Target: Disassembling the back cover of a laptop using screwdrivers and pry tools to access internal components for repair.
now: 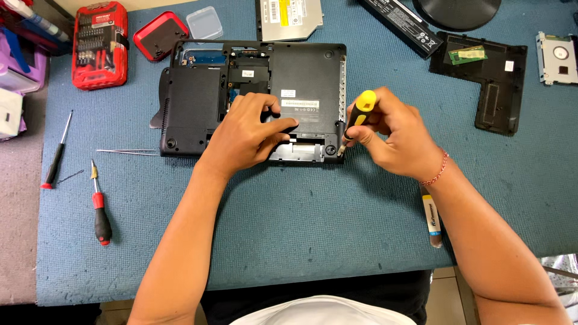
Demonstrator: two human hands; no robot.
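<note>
1. Near the middle of the bench (301,210), towards its far edge, a black laptop base (253,96) lies underside up on the blue mat, with some covers already off.

2. My left hand (250,135) is spread flat and pressed on the base near its front edge, steadying it.

3. My right hand (391,135) is closed around a yellow-and-black screwdriver (356,117), fingers pinching the handle; its tip stands at the base's front right corner, at what looks like a screw hole.

4. I judge the step in hand to be working the screw at that corner. The next move would call for keeping the tip seated and upright while my left hand stops the base sliding.

5. Counted: 1 laptop base, and 3 screwdrivers with mine. The other 2 lie by the left edge: 1 slim black one with a red tip (55,157) and 1 with a red-and-black handle (99,207).

6. Also on the bench: 1 red bit case (99,43) at the far left corner, 1 red tray (159,35) with 1 clear lid (205,23) beside it, 1 optical drive (289,18) and 1 battery (400,25) along the far edge.

7. Towards the right edge lie 1 black cover panel (490,84) with 1 green memory module (466,55) on it, and 1 hard drive in its bracket (557,57).

8. Just beside my right forearm lies 1 flat tool (430,219); I cannot tell its kind.
</note>
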